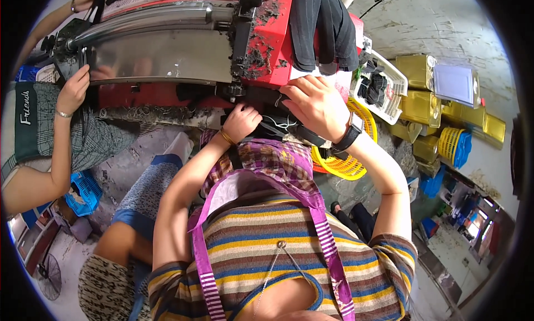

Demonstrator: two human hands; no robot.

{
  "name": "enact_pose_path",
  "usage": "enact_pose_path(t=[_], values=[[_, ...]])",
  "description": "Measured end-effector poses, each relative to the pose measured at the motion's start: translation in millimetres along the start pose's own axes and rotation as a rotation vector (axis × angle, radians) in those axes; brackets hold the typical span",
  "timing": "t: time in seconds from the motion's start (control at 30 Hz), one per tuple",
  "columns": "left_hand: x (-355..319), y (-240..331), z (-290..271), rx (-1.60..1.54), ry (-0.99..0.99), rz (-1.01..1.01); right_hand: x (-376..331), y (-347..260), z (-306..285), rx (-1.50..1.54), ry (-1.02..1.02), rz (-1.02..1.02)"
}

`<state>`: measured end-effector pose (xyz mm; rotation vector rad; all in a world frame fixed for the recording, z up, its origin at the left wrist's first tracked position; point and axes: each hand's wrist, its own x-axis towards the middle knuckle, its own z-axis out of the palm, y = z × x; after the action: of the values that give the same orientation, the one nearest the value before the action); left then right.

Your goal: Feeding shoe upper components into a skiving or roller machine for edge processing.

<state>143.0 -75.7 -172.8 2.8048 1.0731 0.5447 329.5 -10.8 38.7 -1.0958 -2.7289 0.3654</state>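
Note:
I stand at a red machine (276,48) with a shiny metal roller (150,25) and a flat metal plate (167,57). At its front right corner, a black fabric strip (264,95) lies between my hands. My left hand (242,123) is closed, its fingertips at the strip's lower edge, under the machine's corner. My right hand (316,105) is bent over the strip's right end, fingers curled and pinching it. Below them, more dark pieces and loose white threads (278,122) lie above my purple checked apron (275,159). Part of each grip is hidden.
Long black fabric strips (320,29) hang over the machine's right side. Dark lint clings to the machine's edge. A white basket (392,90), a yellow basket (361,148) and gold tins (420,107) stand right. A co-worker's hand (73,90) is at the machine's left end.

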Motion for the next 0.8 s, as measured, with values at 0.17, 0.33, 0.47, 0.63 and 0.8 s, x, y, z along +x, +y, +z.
enact_pose_path(t=[0.17, 0.33, 0.47, 0.63, 0.8], values=[[17, -9, -122, -0.735, -0.265, -0.221, 13, -4, -29, 0.246, 0.069, 0.159], [14, -30, -220, -1.809, -0.099, -0.573, 27, -16, -8, 1.486, -0.341, 0.240], [8, -28, -222, -2.169, -0.314, -0.658, 88, -65, 4, 1.441, -0.432, 0.437], [-24, -58, -190, -1.407, 0.273, -1.037, 165, -69, 51, 0.608, 0.358, 0.098], [-48, -102, -190, -1.238, -0.146, -1.112, 251, -36, 83, -0.356, 0.437, 0.288]])
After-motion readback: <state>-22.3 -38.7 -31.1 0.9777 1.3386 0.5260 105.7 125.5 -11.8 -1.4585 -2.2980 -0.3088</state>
